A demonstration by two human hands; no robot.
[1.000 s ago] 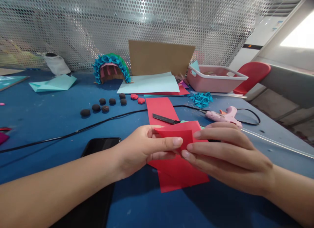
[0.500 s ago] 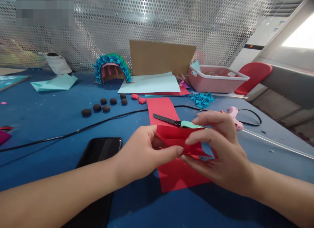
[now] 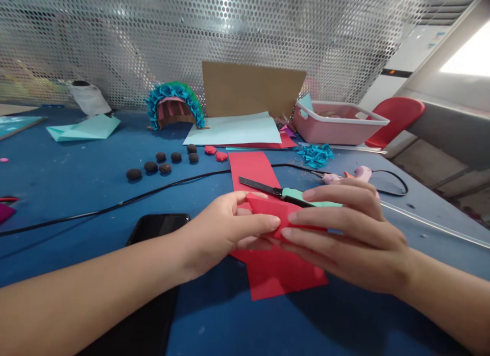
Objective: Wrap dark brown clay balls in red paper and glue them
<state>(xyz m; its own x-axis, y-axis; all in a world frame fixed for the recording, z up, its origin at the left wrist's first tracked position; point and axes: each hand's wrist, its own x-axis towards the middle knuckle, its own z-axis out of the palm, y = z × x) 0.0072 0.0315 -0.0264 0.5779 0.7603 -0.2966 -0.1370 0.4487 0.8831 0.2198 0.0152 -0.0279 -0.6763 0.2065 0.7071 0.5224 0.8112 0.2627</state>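
Note:
Both hands meet over the blue table (image 3: 69, 182) on a small folded piece of red paper (image 3: 270, 207). My left hand (image 3: 225, 231) pinches its left edge between thumb and fingers. My right hand (image 3: 352, 236) lies over its right side, fingers closed flat on it. Beneath them a long red paper strip (image 3: 283, 274) lies on the table. Scissors (image 3: 275, 191) with a green handle rest across that strip just behind my fingers.
A black phone (image 3: 153, 226) lies under my left forearm and a black cord (image 3: 115, 207) crosses the table. A pink glue gun (image 3: 354, 174) sits at right. Behind are dark clay balls (image 3: 161, 162), a pink tray (image 3: 337, 123), cardboard (image 3: 248, 90), light blue paper (image 3: 237, 128) and a frilled paper arch (image 3: 174, 105).
My right hand had lifted and curled the red piece open half a second ago; now it presses the piece flat again against my left hand's pinch.

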